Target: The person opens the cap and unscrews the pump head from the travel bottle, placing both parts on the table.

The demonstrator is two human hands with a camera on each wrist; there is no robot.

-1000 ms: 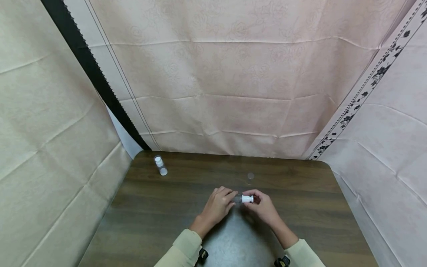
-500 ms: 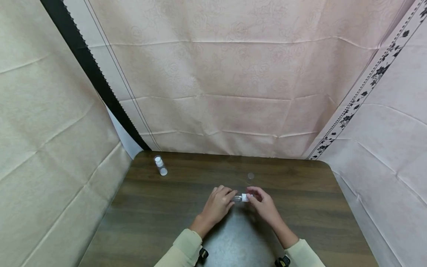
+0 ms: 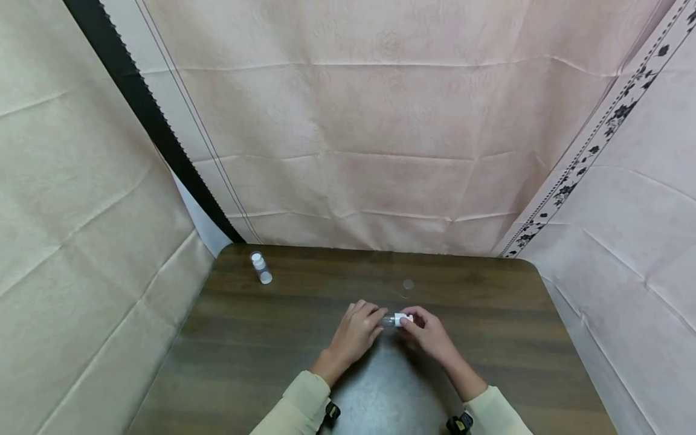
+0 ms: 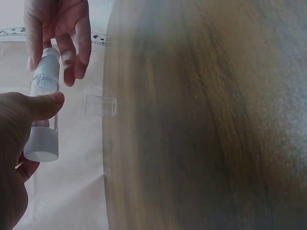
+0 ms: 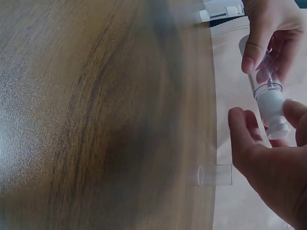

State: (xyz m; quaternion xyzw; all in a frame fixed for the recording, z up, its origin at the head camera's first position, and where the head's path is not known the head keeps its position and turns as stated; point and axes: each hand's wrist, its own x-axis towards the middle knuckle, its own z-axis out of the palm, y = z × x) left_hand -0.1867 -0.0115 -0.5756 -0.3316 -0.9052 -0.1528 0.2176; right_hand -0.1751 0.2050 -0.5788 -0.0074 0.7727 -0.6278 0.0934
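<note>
A small clear pump bottle (image 3: 388,321) lies sideways between my two hands, raised over the table. My left hand (image 3: 352,337) grips its clear body, thumb across the side; the white base (image 4: 42,144) shows below that thumb in the left wrist view. At the other end, my right hand (image 3: 433,339) holds the white pump top (image 5: 270,104) between thumb and fingers. The right wrist view shows the right thumb (image 5: 295,115) against the white collar, with part of the fingers hidden behind the bottle. A clear cap (image 5: 216,175) stands on the table beyond the hands.
A second bottle with white ends (image 3: 261,268) is at the table's back left corner. The wooden table (image 3: 478,302) ends at a pale cloth (image 3: 353,181) hung behind it, with more cloth on both sides. Dark straps with cameras sit on both wrists.
My right fingers have shifted around the white pump top, the thumb coming over its near side, then easing back slightly. My left hand keeps its grip in the same place.
</note>
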